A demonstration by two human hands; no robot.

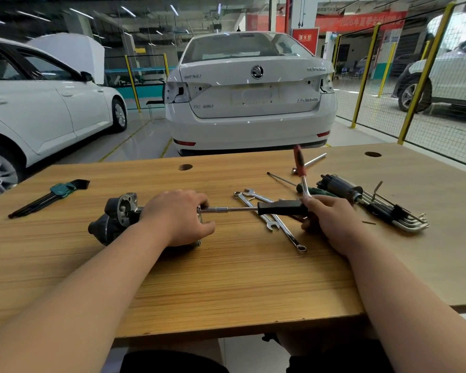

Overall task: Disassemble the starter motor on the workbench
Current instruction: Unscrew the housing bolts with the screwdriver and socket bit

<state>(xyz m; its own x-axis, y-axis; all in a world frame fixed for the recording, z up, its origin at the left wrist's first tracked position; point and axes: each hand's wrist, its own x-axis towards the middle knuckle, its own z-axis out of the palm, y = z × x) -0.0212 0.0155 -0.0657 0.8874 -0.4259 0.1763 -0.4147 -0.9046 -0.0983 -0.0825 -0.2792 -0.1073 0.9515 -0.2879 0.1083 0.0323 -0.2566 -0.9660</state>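
Gripping the starter motor point(113, 219), the left hand point(178, 216) steadies it; right of the motor, the right hand point(331, 219) clasps a driver point(280, 207), best held level and pressed firmly inward.

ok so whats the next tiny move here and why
Probably twist the black-handled driver with the right hand. Its shaft already reaches the end of the starter motor, and the left hand grips that motor steady on the workbench. The fastener itself is hidden by fingers.
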